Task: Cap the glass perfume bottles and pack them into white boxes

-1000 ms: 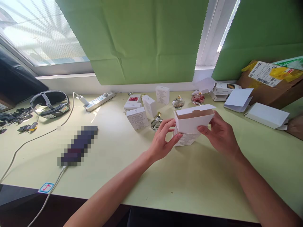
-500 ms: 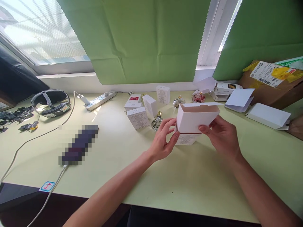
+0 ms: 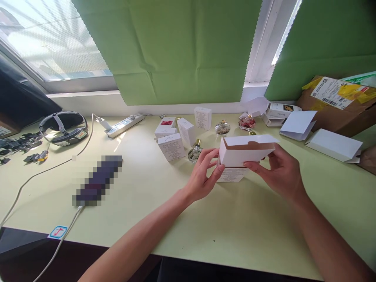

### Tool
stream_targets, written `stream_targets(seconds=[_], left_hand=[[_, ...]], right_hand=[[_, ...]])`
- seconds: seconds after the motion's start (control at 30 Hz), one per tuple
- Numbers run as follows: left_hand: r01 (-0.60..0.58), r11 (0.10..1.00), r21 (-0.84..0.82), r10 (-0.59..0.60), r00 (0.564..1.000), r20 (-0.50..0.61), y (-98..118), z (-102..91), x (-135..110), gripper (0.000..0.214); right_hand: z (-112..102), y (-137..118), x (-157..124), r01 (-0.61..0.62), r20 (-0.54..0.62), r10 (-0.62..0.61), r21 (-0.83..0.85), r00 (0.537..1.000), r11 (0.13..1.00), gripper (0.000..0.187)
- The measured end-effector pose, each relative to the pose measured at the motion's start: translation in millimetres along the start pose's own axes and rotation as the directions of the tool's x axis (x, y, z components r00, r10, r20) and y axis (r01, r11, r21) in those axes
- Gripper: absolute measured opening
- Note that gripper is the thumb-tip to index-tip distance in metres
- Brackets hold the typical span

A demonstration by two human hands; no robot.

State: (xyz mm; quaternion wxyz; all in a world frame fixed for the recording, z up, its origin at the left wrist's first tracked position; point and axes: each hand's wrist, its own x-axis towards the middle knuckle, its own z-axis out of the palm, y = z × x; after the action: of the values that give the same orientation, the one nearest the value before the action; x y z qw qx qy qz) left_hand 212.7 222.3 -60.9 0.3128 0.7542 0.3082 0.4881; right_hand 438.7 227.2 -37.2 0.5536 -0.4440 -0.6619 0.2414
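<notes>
My right hand (image 3: 283,170) pinches a plain white cardboard insert (image 3: 235,157), thumb on its near face and fingers at its right end. Its top is open and shows a brown inside. Directly below it, partly covered by it, stands a printed white box (image 3: 232,175). My left hand (image 3: 202,178) is closed around the left side where insert and box meet; most of its fingertips are hidden. Just beyond my left hand sits a clear glass perfume bottle (image 3: 194,154) with a gold cap. Behind the insert are another clear bottle (image 3: 222,128) and a red one (image 3: 247,123).
Several small printed boxes (image 3: 172,148) stand left of the bottles. At right lie opened white cartons (image 3: 333,144) beside a brown parcel (image 3: 323,113). On the left are a phone (image 3: 98,180) on a cable, a power strip (image 3: 125,126) and a headset (image 3: 64,127).
The insert has sunk slightly lower over the printed box, and its open top has tilted. My right hand has shifted a little to the right. My left hand stays nearly in place.
</notes>
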Motion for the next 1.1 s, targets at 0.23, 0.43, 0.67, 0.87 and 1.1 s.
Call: stream_targets(seconds=[0.23, 0.43, 0.67, 0.87, 1.1], left_hand=[[0.016, 1.000, 0.018, -0.016, 1.000, -0.001, -0.1, -0.1, 0.7, 0.036], [0.017, 1.000, 0.017, -0.016, 0.999, -0.043, 0.1, 1.0, 1.8, 0.037], [0.000, 1.000, -0.032, -0.001, 0.999, -0.032, -1.2, 0.6, 2.9, 0.031], [-0.019, 1.000, 0.023, 0.019, 1.000, -0.022, 0.3, 1.3, 2.6, 0.038], [-0.040, 0.999, -0.020, 0.039, 0.998, -0.040, 0.2, 2.5, 2.7, 0.042]], right_hand=[[-1.3, 2.0, -2.6, -0.050, 0.011, 0.050, -0.022, 0.999, 0.999, 0.034], [-0.4, 3.2, 0.7, -0.116, 0.088, 0.117, -0.020, 0.989, 0.993, 0.034], [-4.7, 8.5, 2.3, -0.120, 0.160, 0.114, 0.027, 0.981, 0.992, 0.026], [-3.8, 1.8, 1.3, -0.116, 0.091, 0.096, 0.246, 0.991, 0.962, 0.039], [-2.6, -13.1, 3.5, -0.251, 0.145, 0.216, 0.296, 0.966, 0.922, 0.022]])
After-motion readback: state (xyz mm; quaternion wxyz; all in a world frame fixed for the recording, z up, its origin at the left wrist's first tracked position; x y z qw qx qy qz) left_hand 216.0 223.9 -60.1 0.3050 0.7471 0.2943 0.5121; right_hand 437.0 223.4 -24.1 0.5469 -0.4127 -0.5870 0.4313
